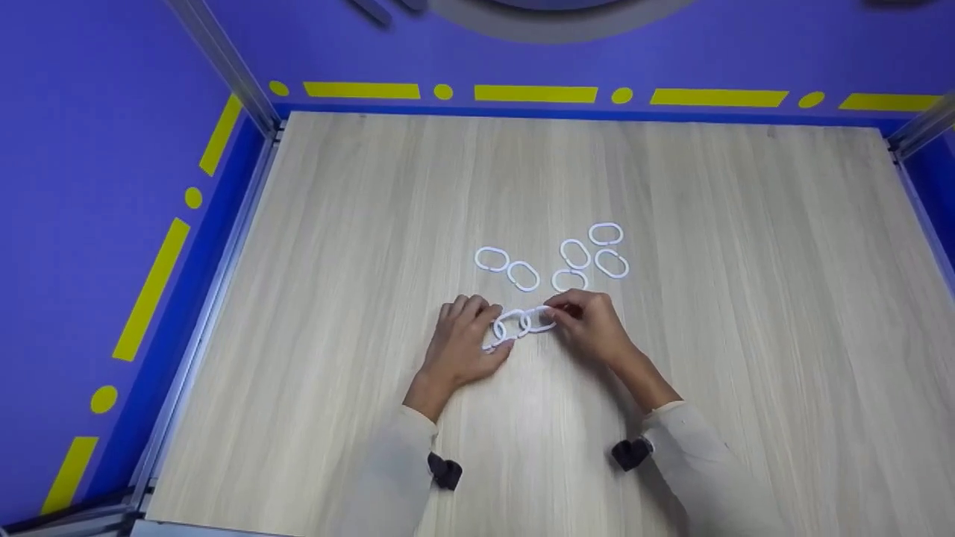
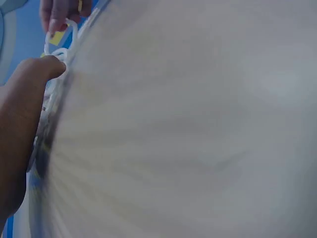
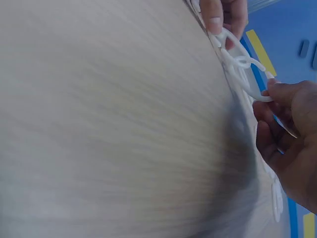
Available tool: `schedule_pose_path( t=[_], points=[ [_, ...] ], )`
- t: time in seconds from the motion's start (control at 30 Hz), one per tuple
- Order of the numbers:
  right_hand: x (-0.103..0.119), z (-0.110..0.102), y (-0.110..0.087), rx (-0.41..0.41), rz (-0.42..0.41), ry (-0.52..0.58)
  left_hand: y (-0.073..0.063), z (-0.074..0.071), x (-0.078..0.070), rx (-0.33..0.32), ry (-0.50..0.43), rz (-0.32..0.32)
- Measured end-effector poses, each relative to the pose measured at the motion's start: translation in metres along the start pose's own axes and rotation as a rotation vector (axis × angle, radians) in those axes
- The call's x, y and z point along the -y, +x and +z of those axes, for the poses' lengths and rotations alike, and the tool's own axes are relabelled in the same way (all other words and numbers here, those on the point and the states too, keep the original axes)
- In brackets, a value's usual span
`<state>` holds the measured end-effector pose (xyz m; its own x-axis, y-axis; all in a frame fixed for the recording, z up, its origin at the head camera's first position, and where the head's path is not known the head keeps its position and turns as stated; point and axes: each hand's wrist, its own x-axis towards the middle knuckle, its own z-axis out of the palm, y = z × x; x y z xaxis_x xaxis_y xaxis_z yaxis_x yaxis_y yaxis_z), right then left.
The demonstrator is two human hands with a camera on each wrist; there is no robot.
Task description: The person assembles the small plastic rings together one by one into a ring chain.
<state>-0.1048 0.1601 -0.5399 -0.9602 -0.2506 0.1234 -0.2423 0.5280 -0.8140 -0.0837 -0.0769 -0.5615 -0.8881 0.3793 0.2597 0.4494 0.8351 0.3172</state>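
Near surface centre: short chain of white rings [image 1: 518, 326], held between both hands.
Left hand [image 1: 464, 339]: fingers curled, steadying the chain's end.
Right hand [image 1: 589, 324]: pinching the end ring; best kept level.
Loose rings [image 1: 574, 253]: just beyond, within easy reach.

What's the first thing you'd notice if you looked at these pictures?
Two hands meet in the middle of the wooden table, the left hand and right hand both pinching a short chain of white rings. Just beyond them lie six loose white rings, apart from the chain. Bright purple walls with yellow stripes frame the table.
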Motion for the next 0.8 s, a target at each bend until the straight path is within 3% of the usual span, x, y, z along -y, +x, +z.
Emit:
schedule_pose_path(
  t=[0.13,0.3,0.53,0.8],
  points=[
    [-0.005,0.001,0.0,0.004,0.027,0.032,0.006,0.003,-0.016,-0.029,0.024,-0.034],
    [-0.006,0.001,0.002,0.006,0.029,0.069,0.013,0.014,-0.032,-0.036,0.013,0.001],
    [-0.005,-0.001,0.002,0.034,0.068,0.111,0.013,0.022,-0.031,-0.02,-0.018,0.046],
    [-0.004,-0.008,0.006,0.106,0.102,0.141,0.013,0.024,-0.029,-0.038,0.049,0.098]
  ],
)
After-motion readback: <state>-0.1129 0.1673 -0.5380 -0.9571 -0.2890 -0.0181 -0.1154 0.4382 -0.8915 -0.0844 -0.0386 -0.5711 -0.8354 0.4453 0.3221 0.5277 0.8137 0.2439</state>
